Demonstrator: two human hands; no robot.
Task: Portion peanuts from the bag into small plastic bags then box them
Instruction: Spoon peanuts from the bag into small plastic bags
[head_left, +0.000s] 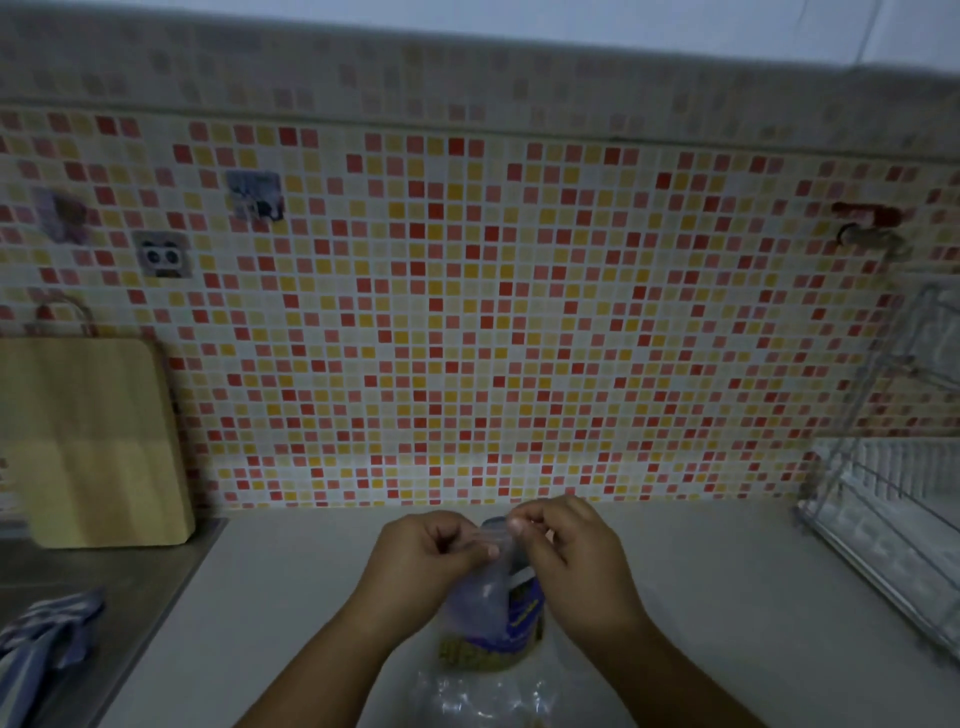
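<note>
The fingers (485, 550) of the left hand (431, 551) were curled in, with thumb and forefinger pinching one side of the top edge of a small plastic bag (485, 592). The right hand (569, 564) mirrored it. Its fingertips (519, 526) were pressed together on the opposite side of the same edge, and the remaining fingers were bent loosely behind. The two hands were close together, with the bag's mouth between them. The blur hid whether that mouth was parted or sealed. The small bag was clear and hung down from the two pinches, held above the pale worktop (270, 597).

Directly beneath it, partly seen through it, stood the peanut bag (522, 618), which had a blue and yellow label and brownish contents lower down. Crumpled clear plastic (483, 696) showed below that at the near edge of view. Whether it belonged to the same bag could not be told.

To the left, a striped cloth (47, 634) lay on the steel sink surround (104, 571), and a wooden cutting board (93, 441) leaned against the mosaic-tiled wall (467, 312). On the right, a wire dish rack (883, 509) stood on the worktop. A red-handled tap (865, 228) was on the wall above the rack, and a few stickers (163, 254) were on the tiles at the far left.
</note>
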